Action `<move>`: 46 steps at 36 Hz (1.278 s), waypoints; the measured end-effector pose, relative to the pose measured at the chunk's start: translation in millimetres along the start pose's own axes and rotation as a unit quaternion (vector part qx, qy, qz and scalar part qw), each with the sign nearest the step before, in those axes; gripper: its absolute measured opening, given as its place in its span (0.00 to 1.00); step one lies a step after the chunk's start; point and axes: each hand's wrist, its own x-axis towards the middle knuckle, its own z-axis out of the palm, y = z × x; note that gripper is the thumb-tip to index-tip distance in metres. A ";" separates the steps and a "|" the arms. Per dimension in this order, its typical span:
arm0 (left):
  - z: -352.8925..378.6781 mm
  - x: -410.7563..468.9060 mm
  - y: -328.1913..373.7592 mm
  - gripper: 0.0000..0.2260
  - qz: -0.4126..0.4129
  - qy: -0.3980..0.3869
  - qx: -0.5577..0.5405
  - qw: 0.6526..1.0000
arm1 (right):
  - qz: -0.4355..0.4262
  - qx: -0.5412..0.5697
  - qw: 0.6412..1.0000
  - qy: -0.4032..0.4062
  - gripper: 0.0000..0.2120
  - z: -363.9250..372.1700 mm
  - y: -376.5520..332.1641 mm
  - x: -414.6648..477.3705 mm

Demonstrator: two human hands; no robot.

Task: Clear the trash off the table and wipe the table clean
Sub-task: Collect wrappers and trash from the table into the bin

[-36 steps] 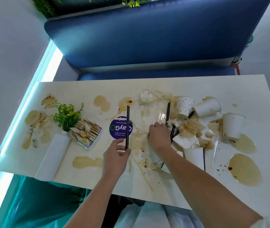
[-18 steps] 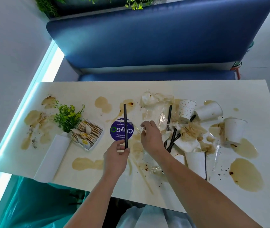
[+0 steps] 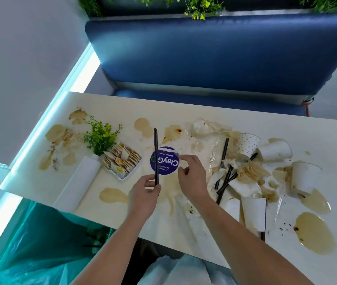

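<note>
Blue padded bench (image 3: pixel 214 54), greenery (image 3: pixel 196 5) above, pale grey wall (image 3: pixel 19 48), bright light strip (image 3: pixel 85 68) at left.

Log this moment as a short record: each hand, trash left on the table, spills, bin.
left hand: pinches a black straw by one end
right hand: fingers curled beside the round blue sticker; any hold unclear
trash left: tipped paper cups, more black straws, crumpled napkins, right of the hands
spills: brown puddles across the table
bin: green bag below the table's near left edge
</note>
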 end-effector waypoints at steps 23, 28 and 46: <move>-185.0 3.4 -120.4 0.11 -0.055 0.122 -0.103 0.986 | -0.090 -0.034 0.976 -0.194 0.29 204.3 -100.6 -63.7; -230.1 1.8 -171.9 0.11 -0.077 0.165 -0.111 0.977 | -0.064 -0.036 0.964 -0.255 0.28 269.8 -111.1 -87.9; -306.0 9.0 -347.7 0.12 -0.247 0.196 -0.129 0.940 | 0.049 -0.157 0.897 -0.409 0.14 445.0 -91.8 -166.9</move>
